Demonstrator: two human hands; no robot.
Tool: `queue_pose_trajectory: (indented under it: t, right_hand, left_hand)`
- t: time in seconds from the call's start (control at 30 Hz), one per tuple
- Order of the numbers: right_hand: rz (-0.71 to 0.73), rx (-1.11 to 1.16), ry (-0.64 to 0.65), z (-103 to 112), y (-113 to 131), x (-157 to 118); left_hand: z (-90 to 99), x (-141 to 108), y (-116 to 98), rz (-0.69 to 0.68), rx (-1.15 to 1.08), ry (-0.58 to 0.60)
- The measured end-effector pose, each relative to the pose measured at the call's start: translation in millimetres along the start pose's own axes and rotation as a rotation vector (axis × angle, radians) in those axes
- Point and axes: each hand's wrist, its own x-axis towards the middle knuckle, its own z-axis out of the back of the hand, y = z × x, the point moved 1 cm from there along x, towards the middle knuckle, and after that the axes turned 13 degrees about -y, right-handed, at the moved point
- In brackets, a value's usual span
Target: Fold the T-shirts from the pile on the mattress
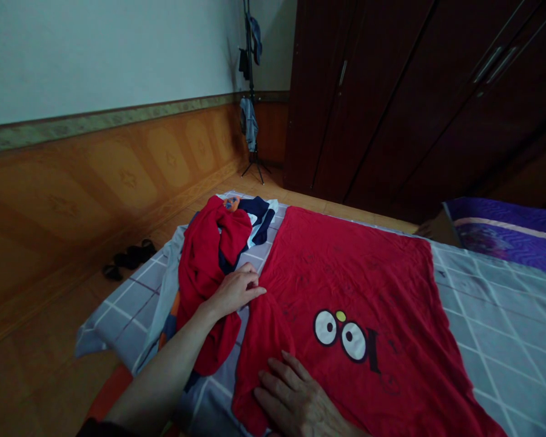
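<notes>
A red T-shirt [368, 267] lies spread on the bed, with a print of two cartoon eyes, a yellow dot and dark lettering. My left hand [240, 286] pinches the shirt's left edge between thumb and fingers. Lower down, my right hand [298, 394] rests flat on the shirt's near left part, fingers stretched out. The cloth between my hands is slightly rumpled. Just left of my left hand is a loose heap of clothes [212, 243], mostly red with navy, white and orange pieces; my left forearm passes over part of it.
A grey checked sheet [495, 321] covers the bed. Purple bedding [514, 233] lies at the far right. Beyond the bed stand a dark wooden wardrobe [368, 103] and a coat stand [250, 79] with clothes. Dark shoes [130, 258] are on the floor at left.
</notes>
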Motion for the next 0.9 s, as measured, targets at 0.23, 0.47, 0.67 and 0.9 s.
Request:
queue_pose_trajectory:
  t: [0.23,0.47,0.67,0.9]
  right_hand:
    - [0.049,-0.131,-0.323,-37.8,-5.1,-12.6]
    - [0.047,-0.179,-0.417,-34.0,-4.6,-9.0]
    - [0.030,-0.136,-0.357,-32.4,-3.7,-12.8]
    - [0.024,-0.107,-0.295,-31.2,-3.4,-14.7]
  left_hand:
    - [-5.7,-5.4,-17.5,-0.251,0.016,0.110]
    - [-17.3,-5.6,-3.8,-0.208,0.284,0.132]
    - [-22.0,-3.1,-3.6,-0.224,0.343,0.097]
    - [-28.5,-13.5,-26.7,-0.338,0.366,0.090]
